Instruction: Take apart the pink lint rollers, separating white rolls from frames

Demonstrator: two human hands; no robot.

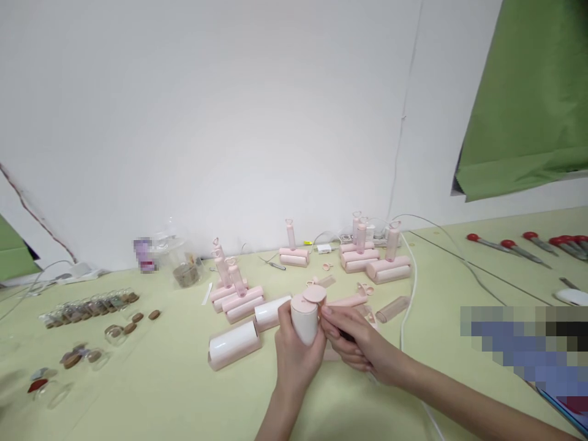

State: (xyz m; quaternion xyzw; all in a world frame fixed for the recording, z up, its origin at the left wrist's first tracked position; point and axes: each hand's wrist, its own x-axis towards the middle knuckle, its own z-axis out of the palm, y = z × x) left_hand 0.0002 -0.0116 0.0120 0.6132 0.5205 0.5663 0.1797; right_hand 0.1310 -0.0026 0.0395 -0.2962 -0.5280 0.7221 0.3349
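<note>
My left hand is wrapped around a white lint roller roll, held upright with its pink end up. A round pink cap sits off-centre over that end. The fingers of my right hand are pinched at the cap's right edge, against the roll; part of something dark shows under those fingers, too hidden to name. Left of my hands, two more white rolls lie on their sides. Loose pink handle parts and a clear pinkish tube lie just beyond my right hand.
Lint rollers with upright pink handles stand in groups along the back, some by a power strip. A white cable crosses the table at right. Small glass jars with corks line the left; red-ended tools lie far right.
</note>
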